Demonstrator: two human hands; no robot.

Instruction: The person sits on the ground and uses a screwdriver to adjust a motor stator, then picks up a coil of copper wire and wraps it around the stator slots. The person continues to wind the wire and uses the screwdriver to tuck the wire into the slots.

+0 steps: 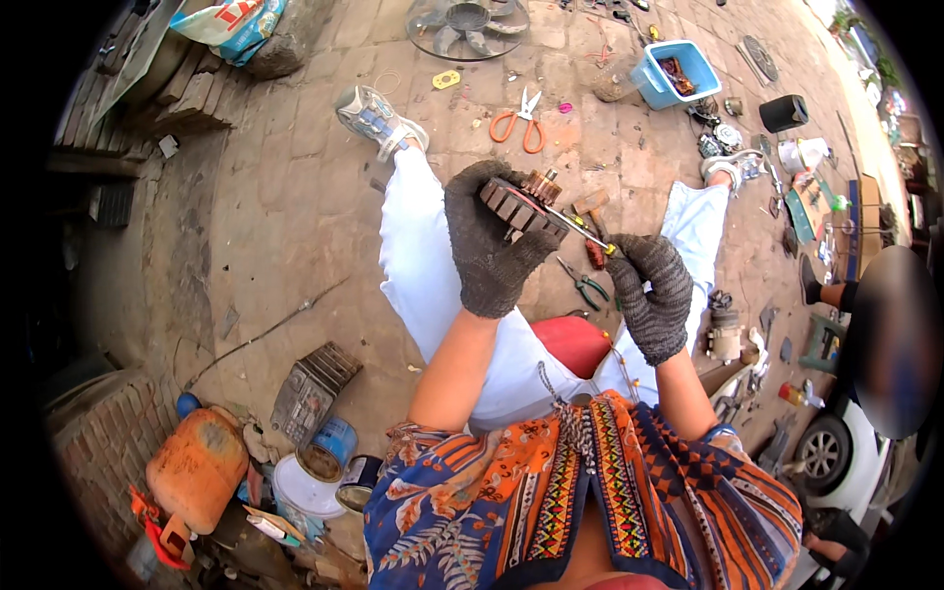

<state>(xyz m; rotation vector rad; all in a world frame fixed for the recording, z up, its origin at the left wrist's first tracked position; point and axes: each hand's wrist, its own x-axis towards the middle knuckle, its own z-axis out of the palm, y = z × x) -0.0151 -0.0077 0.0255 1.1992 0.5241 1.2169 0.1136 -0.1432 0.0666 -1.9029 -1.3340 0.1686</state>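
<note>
One rotor (515,208) fills the curled left fingers (474,179), while closed right fingers (636,256) grip one thin-shafted tool (610,249)

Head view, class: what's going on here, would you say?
A person in dark gloves sits over a brick-paved floor. The left hand grips a round, slotted metal part with a copper-coloured end. The right hand holds a thin metal-shafted tool, its shaft reaching that part; whether the tip touches is hard to tell. Orange-handled scissors, green-handled pliers and a light-blue tub stand or lie on the floor beyond.
</note>
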